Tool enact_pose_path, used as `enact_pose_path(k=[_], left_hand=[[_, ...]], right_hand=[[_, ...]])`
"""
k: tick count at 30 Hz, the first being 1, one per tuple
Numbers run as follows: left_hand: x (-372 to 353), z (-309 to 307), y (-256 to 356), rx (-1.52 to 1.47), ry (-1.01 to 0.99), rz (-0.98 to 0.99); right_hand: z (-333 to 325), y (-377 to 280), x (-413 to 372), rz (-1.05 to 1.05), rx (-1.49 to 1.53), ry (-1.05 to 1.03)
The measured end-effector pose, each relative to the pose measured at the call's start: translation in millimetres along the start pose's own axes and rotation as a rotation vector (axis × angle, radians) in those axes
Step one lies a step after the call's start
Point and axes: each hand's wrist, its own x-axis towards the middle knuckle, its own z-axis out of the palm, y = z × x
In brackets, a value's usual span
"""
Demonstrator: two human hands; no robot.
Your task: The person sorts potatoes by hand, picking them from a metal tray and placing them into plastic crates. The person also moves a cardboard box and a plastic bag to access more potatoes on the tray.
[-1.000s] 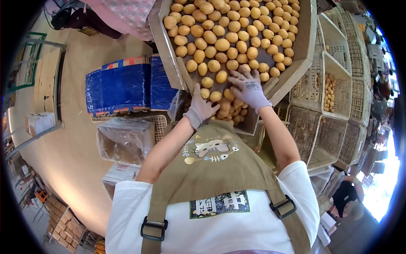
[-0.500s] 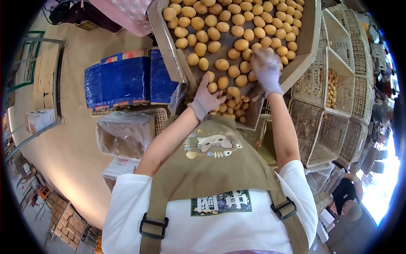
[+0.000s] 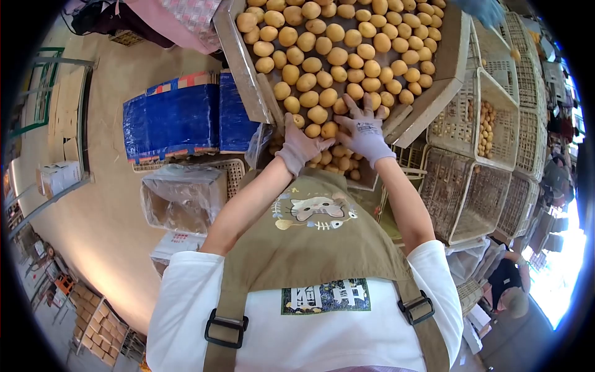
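A sloping tray (image 3: pixel 248 80) with board sides holds many small, round, yellow-tan potatoes or similar produce (image 3: pixel 338 57). At its narrow near end, my left hand (image 3: pixel 300 144), in a pale glove, is open beside the left side board. Its fingertips are by a few pieces, and the thumb points toward my right hand. My right hand (image 3: pixel 367 133), gloved too, lies spread at the right of the same outlet, fingers touching or just over the nearest pieces. Below both hands, more pieces fill a box (image 3: pixel 370 177), partly hidden by my hands and apron.
Stacked plastic crates (image 3: pixel 455 186) stand at the right, one with some produce. On the left are blue-wrapped boxes (image 3: pixel 173 118) and a plastic-lined carton (image 3: pixel 186 195). Another person's blue glove (image 3: pixel 486 9) shows at the top right. A person (image 3: pixel 508 282) is at the lower right.
My right hand has come back toward me from the tray's right side to its outlet, and produce has shifted down the tray. My left hand has barely moved. A blue-gloved hand has appeared at the top right.
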Motion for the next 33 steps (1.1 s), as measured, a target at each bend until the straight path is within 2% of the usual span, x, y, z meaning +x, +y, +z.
enact_pose_path(k=[1, 3, 5, 6, 7, 9, 10, 13, 15, 17, 19, 20, 23, 25, 27, 28, 33], left_hand=[[1, -4, -1, 0.028, -0.023, 0.002], [3, -4, -1, -0.039, 0.034, -0.028], [7, 0, 0, -0.225, 0.197, -0.096], [6, -1, 2, -0.213, 0.201, -0.107], [3, -4, 2, -0.127, 0.127, -0.087], [-1, -5, 3, 0.044, -0.034, -0.047], [-1, -8, 4, 0.017, -0.169, -0.042], [19, -38, 1, 0.326, -0.475, 0.107], [23, -44, 0, 0.306, -0.420, 0.109], [3, -13, 0, 0.051, -0.109, 0.015], [-1, -8, 1, -0.004, -0.031, -0.022], [-1, -7, 2, -0.032, 0.007, -0.042], [3, -7, 1, 0.002, 0.066, -0.042], [5, -8, 1, -0.010, 0.103, -0.049], [6, -8, 2, 0.000, 0.118, -0.049], [7, -8, 2, 0.010, 0.112, -0.044], [4, -7, 0, -0.028, 0.103, -0.035]], right_hand=[[-2, -12, 3, 0.050, 0.042, 0.129], [-11, -26, 21, 0.000, 0.186, 0.163], [-23, -50, 31, -0.182, 0.107, 0.408], [-16, -46, 37, -0.180, -0.010, 0.374], [-6, -41, 44, -0.174, -0.124, 0.340], [4, -3, 38, -0.067, -0.071, 0.345], [-10, 6, 27, 0.003, -0.050, 0.275], [2, 22, 11, 0.015, -0.084, 0.204], [1, 18, 11, 0.031, -0.080, 0.192], [-2, 16, 14, 0.031, -0.057, 0.187], [-6, 17, 18, 0.020, -0.019, 0.184], [-7, 17, 24, -0.020, 0.054, 0.348], [-25, 9, 55, 0.034, 0.289, 0.554], [-21, -2, 83, 0.007, 0.247, 0.489], [-11, -7, 107, -0.009, 0.065, 0.395], [-38, -20, 105, 0.068, 0.067, 0.180], [-39, -27, 102, 0.145, -0.083, 0.082]])
